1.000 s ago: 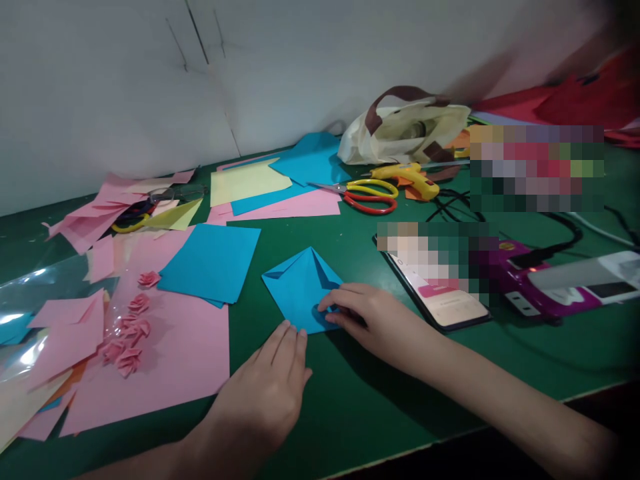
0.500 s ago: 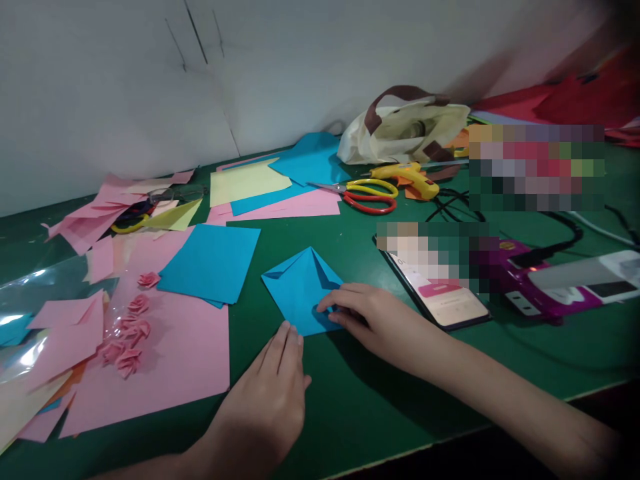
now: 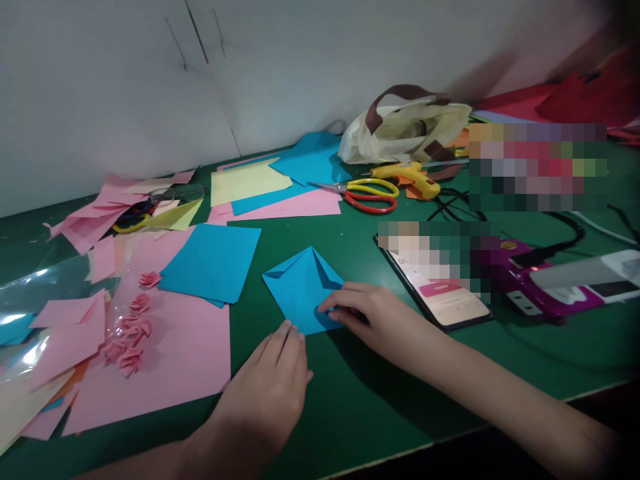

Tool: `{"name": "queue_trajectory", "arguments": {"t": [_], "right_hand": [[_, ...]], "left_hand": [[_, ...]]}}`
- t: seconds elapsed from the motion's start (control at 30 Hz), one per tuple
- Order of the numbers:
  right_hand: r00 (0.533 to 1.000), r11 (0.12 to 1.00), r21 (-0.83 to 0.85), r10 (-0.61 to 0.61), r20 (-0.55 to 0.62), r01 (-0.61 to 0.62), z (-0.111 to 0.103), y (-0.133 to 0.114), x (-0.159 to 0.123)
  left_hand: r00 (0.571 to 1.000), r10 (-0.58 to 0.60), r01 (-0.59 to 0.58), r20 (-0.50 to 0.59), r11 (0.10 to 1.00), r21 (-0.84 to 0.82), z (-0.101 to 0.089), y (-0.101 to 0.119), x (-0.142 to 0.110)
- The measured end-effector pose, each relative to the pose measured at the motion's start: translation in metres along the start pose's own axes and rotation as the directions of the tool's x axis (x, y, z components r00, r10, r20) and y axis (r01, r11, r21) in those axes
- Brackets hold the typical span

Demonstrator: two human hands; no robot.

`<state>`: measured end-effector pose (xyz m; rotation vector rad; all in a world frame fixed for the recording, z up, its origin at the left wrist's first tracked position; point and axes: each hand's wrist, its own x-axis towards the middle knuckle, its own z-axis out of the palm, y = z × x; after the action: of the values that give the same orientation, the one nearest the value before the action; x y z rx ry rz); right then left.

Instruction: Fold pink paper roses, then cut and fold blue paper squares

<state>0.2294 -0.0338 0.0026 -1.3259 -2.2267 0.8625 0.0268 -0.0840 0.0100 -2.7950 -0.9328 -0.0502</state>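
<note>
A creased blue sheet of paper (image 3: 300,293) lies on the green table, with folded flaps along its upper edges. My right hand (image 3: 373,313) bends over its right side, fingers curled and closed on the paper near that edge. At the sheet's lower left edge rest the fingertips of my left hand (image 3: 273,380), its fingers stretched out and lying flat. The underside of each hand is hidden. Left of the folded sheet is a small stack of blue paper squares (image 3: 213,263), partly over a large pink sheet (image 3: 195,363).
Several pink paper roses (image 3: 133,330) sit at left near paper scraps and clear plastic. Behind are scissors (image 3: 370,195), a yellow glue gun (image 3: 410,179) and a cloth bag (image 3: 405,133). A phone (image 3: 450,293) and a purple power strip (image 3: 545,293) lie at right.
</note>
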Motion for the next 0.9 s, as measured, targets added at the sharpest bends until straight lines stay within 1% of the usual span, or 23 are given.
{"name": "queue_trajectory", "arguments": {"t": [0.1,0.17,0.2,0.27,0.33,0.37,0.4,0.43,0.53,0.6,0.7,0.8,0.9], "right_hand": [[0.998,0.995,-0.085,-0.062,-0.027,0.059,0.003,0.002,-0.002],[0.983,0.963,-0.221,-0.172,-0.059,0.155,0.005,0.002,-0.004],[0.968,0.931,-0.294,-0.245,-0.057,0.218,0.006,0.001,-0.005],[0.917,0.846,-0.387,-0.398,0.003,0.368,0.007,0.001,-0.006],[0.862,0.776,-0.4,-0.502,0.075,0.487,0.008,0.0,-0.007],[0.846,0.759,-0.397,-0.525,0.095,0.516,0.009,0.001,-0.008],[0.841,0.754,-0.398,-0.532,0.098,0.523,0.009,0.001,-0.008],[0.846,0.758,-0.401,-0.525,0.092,0.514,0.01,0.002,-0.009],[0.877,0.795,-0.397,-0.476,0.063,0.459,0.008,0.006,-0.012],[0.907,0.832,-0.373,-0.415,0.073,0.411,0.002,0.008,-0.015],[0.955,0.899,-0.322,-0.276,0.113,0.298,-0.015,0.01,-0.019],[0.964,0.923,-0.292,-0.213,0.158,0.251,-0.032,0.011,-0.02],[0.952,0.917,-0.275,-0.247,0.183,0.29,-0.039,0.009,-0.018]], "left_hand": [[0.999,0.0,0.0,0.048,1.0,-0.001,0.0,0.001,0.0],[0.998,0.009,-0.011,0.064,1.0,0.027,-0.001,0.001,-0.001],[0.998,0.011,-0.013,0.061,0.999,0.039,-0.001,0.002,-0.001],[0.998,0.011,-0.014,0.063,0.999,0.052,0.0,0.002,0.0],[0.997,0.011,-0.015,0.07,0.998,0.056,-0.001,0.002,0.0],[0.998,0.014,-0.018,0.062,0.998,0.058,-0.001,0.002,0.0],[0.999,0.018,-0.02,0.047,0.998,0.059,-0.001,0.002,0.001],[0.999,0.023,-0.024,0.029,0.998,0.058,-0.001,0.002,0.001],[1.0,0.023,-0.023,-0.005,0.999,0.048,0.0,0.001,0.0],[1.0,0.013,-0.013,0.001,0.999,0.035,0.0,0.0,0.0],[1.0,0.017,-0.018,0.018,1.0,0.018,-0.001,-0.001,0.0],[0.999,0.048,-0.049,0.025,0.998,0.049,-0.002,-0.001,0.0],[0.998,0.056,-0.059,0.039,0.995,0.076,0.0,-0.001,0.0]]}}
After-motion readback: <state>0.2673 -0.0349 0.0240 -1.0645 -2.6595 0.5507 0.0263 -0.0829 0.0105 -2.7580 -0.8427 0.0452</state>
